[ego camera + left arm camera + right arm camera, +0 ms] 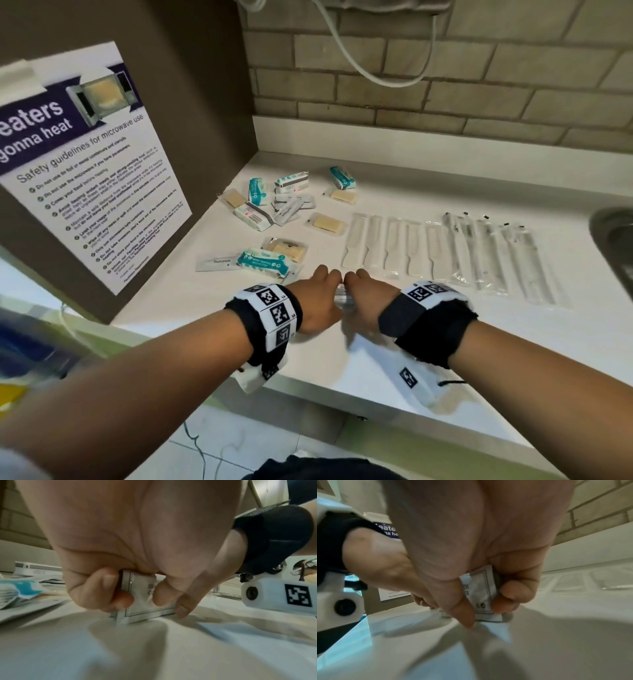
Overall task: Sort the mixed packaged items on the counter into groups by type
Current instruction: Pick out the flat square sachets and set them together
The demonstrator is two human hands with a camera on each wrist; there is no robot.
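Note:
Both hands meet at the front middle of the white counter [445, 329]. My left hand [320, 301] and right hand [364, 299] both grip a small stack of flat grey-white sachets [342, 297], stood on edge on the counter. In the left wrist view curled fingers [106, 586] and thumb clamp the left end of the sachets [145, 609]. In the right wrist view the thumb [464, 609] and curled fingers pinch the right end of the sachets [479, 592]. Teal wet-wipe packs [265, 262], tan sachets [327, 223] and a toothpaste sachet [219, 263] lie mixed to the left behind.
Clear-wrapped combs [387, 245] and wrapped toothbrushes [493, 253] lie in a row right of the hands. A brown panel with a microwave poster [85, 164] stands at the left. A sink rim [613, 236] is at the far right. A brick wall [445, 85] backs the counter.

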